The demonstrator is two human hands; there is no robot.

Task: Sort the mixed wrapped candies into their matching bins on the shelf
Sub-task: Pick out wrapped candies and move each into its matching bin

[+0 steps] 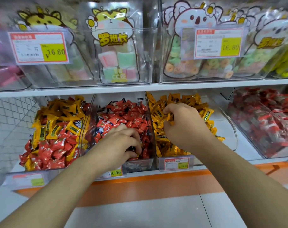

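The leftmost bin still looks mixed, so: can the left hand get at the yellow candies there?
Probably yes: the left hand is in the neighbouring red bin, and the mixed bin is open-topped with yellow candies exposed.

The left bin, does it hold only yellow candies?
No: the left bin holds yellow candies mixed with red candies in one pile.

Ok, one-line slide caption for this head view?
Left hand digs among red wrapped candies in the middle clear bin; right hand grips yellow wrapped candies over the neighbouring bin.
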